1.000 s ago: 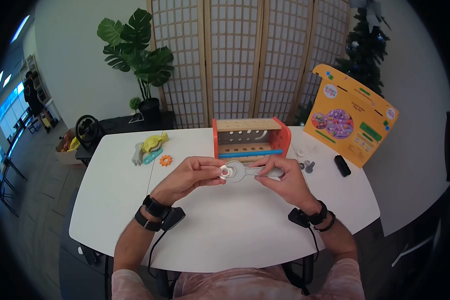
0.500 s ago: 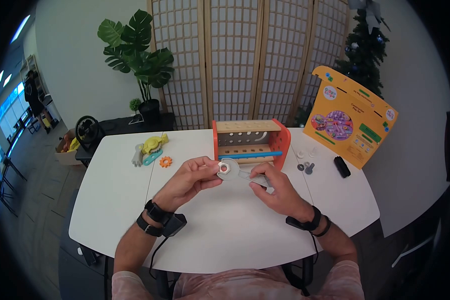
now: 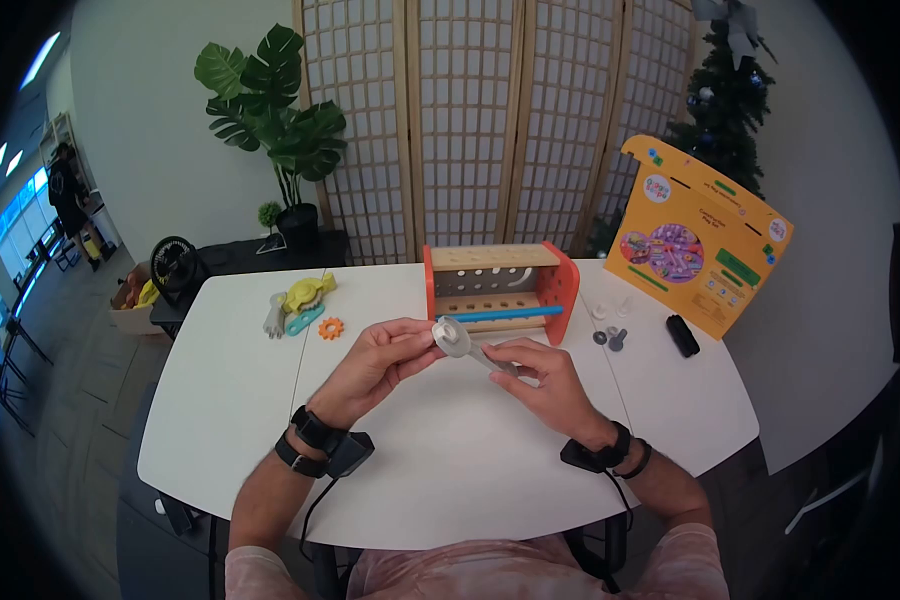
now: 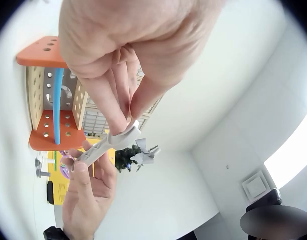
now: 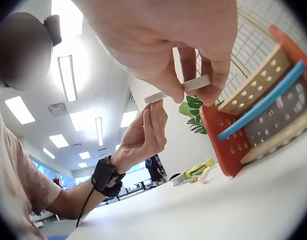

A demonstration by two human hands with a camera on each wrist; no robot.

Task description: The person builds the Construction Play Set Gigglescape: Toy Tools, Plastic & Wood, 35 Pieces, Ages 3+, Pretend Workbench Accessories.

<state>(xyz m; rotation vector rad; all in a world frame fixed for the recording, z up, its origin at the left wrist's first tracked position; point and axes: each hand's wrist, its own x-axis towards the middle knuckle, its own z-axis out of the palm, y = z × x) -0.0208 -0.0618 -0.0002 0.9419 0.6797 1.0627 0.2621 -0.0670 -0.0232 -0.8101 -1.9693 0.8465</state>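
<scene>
My left hand (image 3: 375,365) pinches a white toy nut (image 3: 444,333) between thumb and fingers, above the table. The handle of a grey toy wrench (image 3: 483,357) is held in my right hand (image 3: 552,388), its round head right at the nut. Seen from the left wrist, the wrench (image 4: 96,152) slants from the left fingertips down to the right hand. From the right wrist it appears edge-on as a thin bar (image 5: 197,82). Behind both hands stands a wooden toy toolbox with red end panels (image 3: 564,290) and a blue rod (image 3: 500,314) across its front.
To the left on the white table (image 3: 230,400) lie an orange gear (image 3: 330,328), a yellow toy (image 3: 310,291) and a teal piece (image 3: 304,318). Grey bolts (image 3: 618,341), white pieces and a black case (image 3: 682,336) lie right, before a yellow box (image 3: 705,245).
The wrench has swung from nearly level to slanting, its handle end coming down towards me with my right hand. My left hand keeps its pinch on the nut, now turned more edge-on.
</scene>
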